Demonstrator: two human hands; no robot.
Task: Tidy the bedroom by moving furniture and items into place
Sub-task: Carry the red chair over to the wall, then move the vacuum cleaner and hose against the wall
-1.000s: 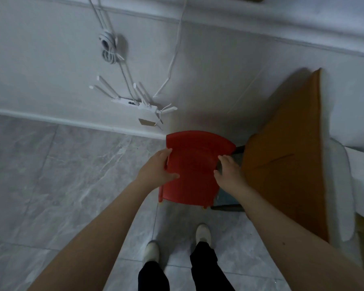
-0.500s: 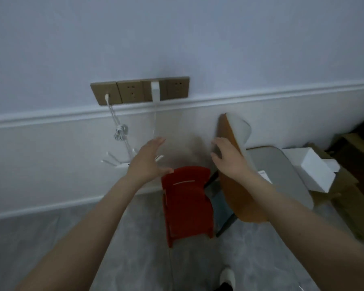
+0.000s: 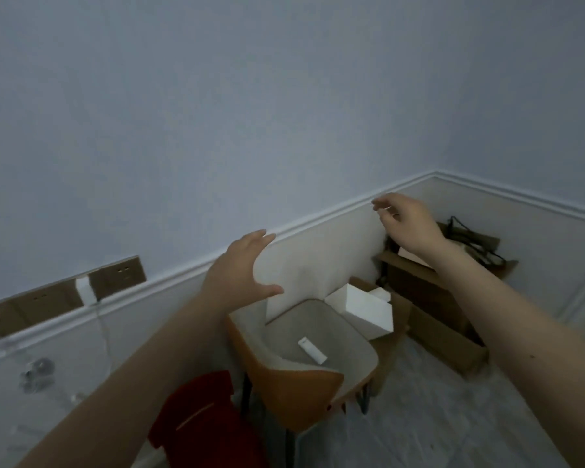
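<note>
Hands first: neither grip has hold of anything, the left hand (image 3: 240, 275) spread wide with fingers splayed in the air above the chairs, the right hand (image 3: 407, 222) raised further right, fingers loosely bent and apart, holding nothing. Below the left forearm stands the red chair (image 3: 200, 423), small and plastic by the look of it, set close to the wall. Just beside it on the right is the orange chair (image 3: 294, 386) with its pale cushioned seat, on which a small white object (image 3: 312, 350) lies loose. I'd judge the red one light and stiff, best taken by the top rim of its back with both hands; the orange one looks heavier, so its curved backrest edge is the place to hold, and the loose item could slide off if it tilts. A white box (image 3: 362, 309) and open cardboard boxes (image 3: 433, 298) crowd the corner, so room lies out over the bare floor (image 3: 436, 417) toward the viewer.
</note>
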